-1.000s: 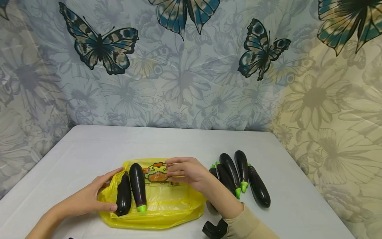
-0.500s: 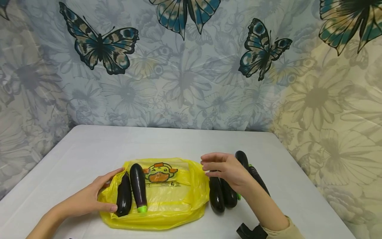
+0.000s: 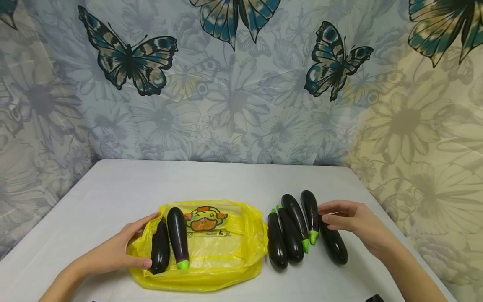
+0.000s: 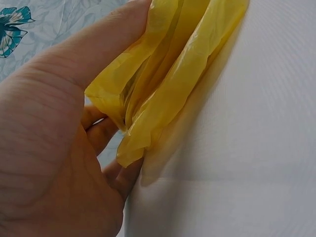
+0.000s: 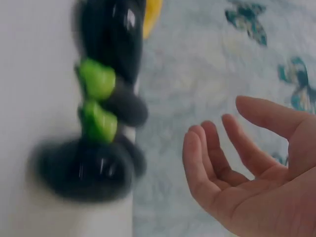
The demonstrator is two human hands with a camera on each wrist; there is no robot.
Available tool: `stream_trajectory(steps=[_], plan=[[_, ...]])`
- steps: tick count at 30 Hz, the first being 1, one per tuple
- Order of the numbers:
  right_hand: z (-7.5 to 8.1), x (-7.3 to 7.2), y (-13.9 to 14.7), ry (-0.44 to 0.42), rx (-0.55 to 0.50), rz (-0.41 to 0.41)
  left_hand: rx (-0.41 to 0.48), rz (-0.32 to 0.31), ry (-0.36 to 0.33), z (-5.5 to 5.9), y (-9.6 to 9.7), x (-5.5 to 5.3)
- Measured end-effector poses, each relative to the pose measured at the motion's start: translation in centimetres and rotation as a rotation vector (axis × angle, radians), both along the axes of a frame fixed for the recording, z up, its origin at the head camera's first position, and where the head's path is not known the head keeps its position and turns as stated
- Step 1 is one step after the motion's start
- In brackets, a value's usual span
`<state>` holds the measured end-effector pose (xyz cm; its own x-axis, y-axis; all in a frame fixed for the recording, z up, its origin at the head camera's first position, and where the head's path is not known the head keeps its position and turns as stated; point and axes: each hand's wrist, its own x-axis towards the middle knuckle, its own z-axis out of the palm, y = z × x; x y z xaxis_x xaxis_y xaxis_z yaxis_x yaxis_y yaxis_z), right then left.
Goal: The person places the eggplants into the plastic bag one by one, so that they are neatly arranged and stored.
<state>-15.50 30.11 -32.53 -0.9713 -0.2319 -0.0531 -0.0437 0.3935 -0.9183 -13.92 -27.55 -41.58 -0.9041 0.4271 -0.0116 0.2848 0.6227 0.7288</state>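
A yellow plastic bag (image 3: 211, 264) with a printed duck face lies flat in the head view. Two dark eggplants rest on its left part: a left one (image 3: 160, 247) and one with a green cap (image 3: 178, 235). My left hand (image 3: 115, 247) holds the bag's left edge, its thumb by the left eggplant. The left wrist view shows bunched yellow plastic (image 4: 163, 84) between thumb and fingers. My right hand (image 3: 356, 222) hovers over the rightmost eggplant (image 3: 333, 245), partly covering it. In the right wrist view its fingers (image 5: 195, 163) are loosely bent with nothing between them.
Several more eggplants (image 3: 277, 243) lie side by side right of the bag, some with green caps toward me. The white table (image 3: 211, 176) ends at a butterfly-patterned backdrop (image 3: 234, 105). A small black object (image 3: 375, 298) shows at the bottom edge.
My right hand has moved right, from above the bag across the row of eggplants to the rightmost one. My left hand stays at the bag's left edge.
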Motion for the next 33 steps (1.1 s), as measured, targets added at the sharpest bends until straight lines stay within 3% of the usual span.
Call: stream_trajectory(steps=[7,11,17,33], plan=[[-0.6,-2.4,5.5,-0.048,-0.034,0.076,-0.012,0.017,-0.001,-0.2,-0.1,-0.2],[-1.4,-3.3,6.8,-0.087,-0.065,0.076,-0.009,0.014,-0.002,-0.3,0.0,-0.4],[-2.8,-4.3,7.8,-0.177,-0.148,0.122,-0.014,0.007,0.017,-0.2,0.2,-0.5],[-4.8,-5.1,8.3,-0.271,-0.160,0.116,0.001,0.017,0.006,0.1,0.3,0.3]])
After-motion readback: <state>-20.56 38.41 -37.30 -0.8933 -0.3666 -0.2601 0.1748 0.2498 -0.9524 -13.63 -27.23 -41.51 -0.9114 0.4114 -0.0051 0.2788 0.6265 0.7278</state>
